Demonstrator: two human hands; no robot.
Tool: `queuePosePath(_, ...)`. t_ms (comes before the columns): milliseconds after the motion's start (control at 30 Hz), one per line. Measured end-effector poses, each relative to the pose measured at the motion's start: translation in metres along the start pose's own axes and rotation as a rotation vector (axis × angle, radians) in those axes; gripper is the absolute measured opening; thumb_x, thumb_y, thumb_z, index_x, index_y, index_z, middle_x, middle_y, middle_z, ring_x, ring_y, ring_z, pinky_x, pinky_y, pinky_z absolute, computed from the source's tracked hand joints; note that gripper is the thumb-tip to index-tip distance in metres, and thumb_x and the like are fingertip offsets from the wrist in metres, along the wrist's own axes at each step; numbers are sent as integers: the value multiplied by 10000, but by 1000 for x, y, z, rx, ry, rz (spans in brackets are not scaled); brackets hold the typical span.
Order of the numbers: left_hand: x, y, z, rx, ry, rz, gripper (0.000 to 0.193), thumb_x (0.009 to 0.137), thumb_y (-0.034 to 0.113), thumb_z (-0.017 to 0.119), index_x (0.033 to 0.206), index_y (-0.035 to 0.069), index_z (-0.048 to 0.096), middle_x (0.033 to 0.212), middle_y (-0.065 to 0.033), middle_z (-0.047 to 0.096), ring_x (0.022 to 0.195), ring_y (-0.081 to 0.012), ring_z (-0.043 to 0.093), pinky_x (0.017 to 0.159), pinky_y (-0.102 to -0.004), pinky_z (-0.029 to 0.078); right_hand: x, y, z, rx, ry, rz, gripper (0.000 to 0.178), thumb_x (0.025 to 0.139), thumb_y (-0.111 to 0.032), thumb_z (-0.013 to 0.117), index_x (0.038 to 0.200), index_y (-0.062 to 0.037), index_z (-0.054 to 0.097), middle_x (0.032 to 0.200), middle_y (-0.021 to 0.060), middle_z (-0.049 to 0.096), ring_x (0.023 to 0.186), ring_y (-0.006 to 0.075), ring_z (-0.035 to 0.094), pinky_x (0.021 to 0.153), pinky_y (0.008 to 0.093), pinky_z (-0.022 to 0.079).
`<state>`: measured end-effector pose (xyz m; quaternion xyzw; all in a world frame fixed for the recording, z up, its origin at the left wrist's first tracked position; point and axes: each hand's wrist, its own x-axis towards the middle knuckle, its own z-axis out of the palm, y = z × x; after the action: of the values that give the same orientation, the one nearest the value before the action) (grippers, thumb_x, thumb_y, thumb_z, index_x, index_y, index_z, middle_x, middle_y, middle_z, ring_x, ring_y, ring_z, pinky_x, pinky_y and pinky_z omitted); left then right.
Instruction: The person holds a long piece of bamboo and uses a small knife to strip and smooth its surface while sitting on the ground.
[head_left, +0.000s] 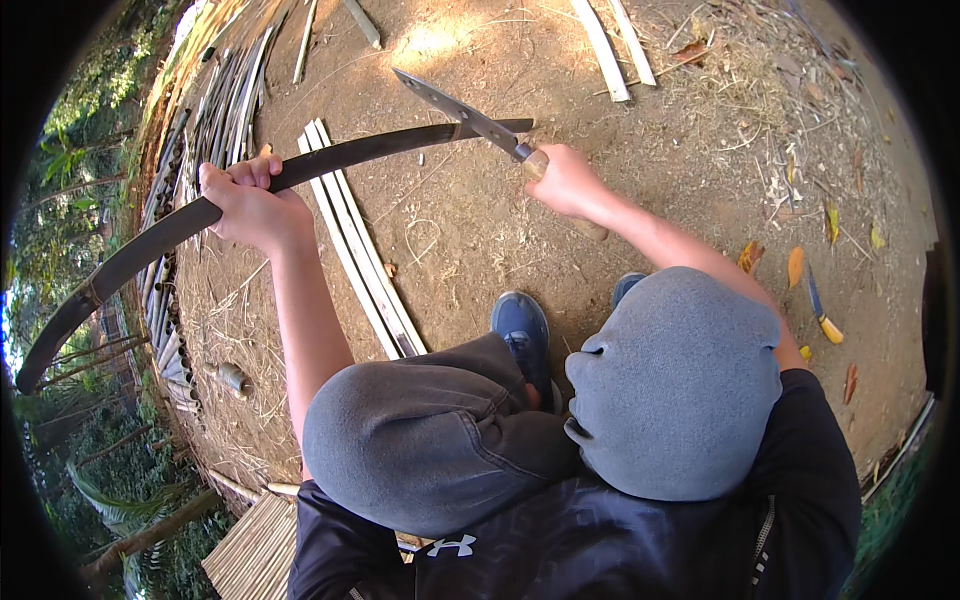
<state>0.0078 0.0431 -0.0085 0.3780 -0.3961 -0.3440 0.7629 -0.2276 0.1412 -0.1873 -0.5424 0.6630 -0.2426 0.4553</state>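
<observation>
My left hand (258,207) is closed around a long, dark, curved strip that looks like split bamboo (370,148). The strip runs from the lower left up to the right and has joint rings along it. In my right hand (568,182) is a large knife (450,105), gripped by its wooden handle. Its broad blade points up and left and crosses the strip near the strip's right end. Whether the edge touches the strip I cannot tell. Both hands are held above the dirt ground, out beyond my knees.
Pale split strips (362,240) lie on the ground under my left arm, with more at the top (603,55). Dark poles (212,125) are piled at the left. Another knife (820,308) lies at right. A small cylindrical object (235,378) sits lower left, above a slatted bundle (255,550).
</observation>
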Motion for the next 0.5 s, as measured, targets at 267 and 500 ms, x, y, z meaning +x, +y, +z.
queuePosePath(267, 5, -6, -12, -14, -28, -6, 262, 1000, 188, 536, 818, 128, 357, 641, 22, 293, 550, -117, 311, 537, -311, 378, -10, -28, 3, -60, 85, -196, 470, 819, -69, 650, 1271, 38, 577, 772, 151, 673, 664, 249, 683, 591, 383, 537)
queuePosePath(500, 8, -7, -9, -13, 51, -10, 311, 1005, 195, 516, 766, 121, 331, 623, 24, 284, 535, -114, 318, 506, -307, 365, -2, -20, 1, -93, -13, -8, 434, 820, -80, 662, 1227, 50, 585, 806, 175, 684, 697, 259, 691, 611, 378, 554)
